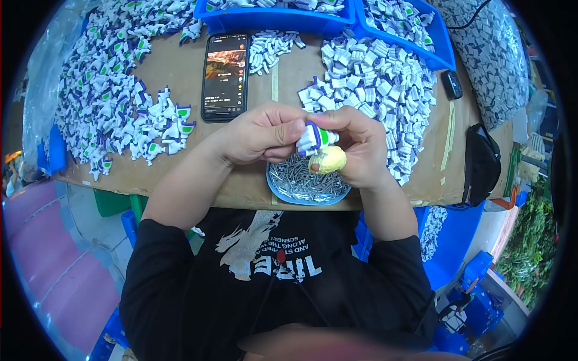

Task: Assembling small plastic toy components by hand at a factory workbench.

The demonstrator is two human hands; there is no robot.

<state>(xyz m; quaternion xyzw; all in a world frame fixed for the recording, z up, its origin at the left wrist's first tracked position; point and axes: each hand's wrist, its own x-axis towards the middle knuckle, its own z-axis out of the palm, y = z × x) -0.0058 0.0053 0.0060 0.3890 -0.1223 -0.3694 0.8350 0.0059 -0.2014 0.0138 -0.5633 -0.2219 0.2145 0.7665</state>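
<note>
In front of my chest, both hands meet over a small white plastic part with purple edging and a green patch (317, 138). My left hand (259, 133) pinches its left side between thumb and curled fingers. From the other side, my right hand (363, 144) closes around it, with yellow wrapping (329, 160) on one digit. Right below the hands stands a light blue bowl (310, 202) full of thin metal pins (304, 179), partly covered by my fingers. Whether a pin is in my grip, I cannot tell.
White, purple and green parts (114, 114) pile up at left; white pieces (376, 90) heap at right. Small white pegs (270, 50) lie beside a lit phone (225, 78). Blue bins (274, 23) line the back. A black device (451, 85) and a filled clear bag (481, 57) are far right.
</note>
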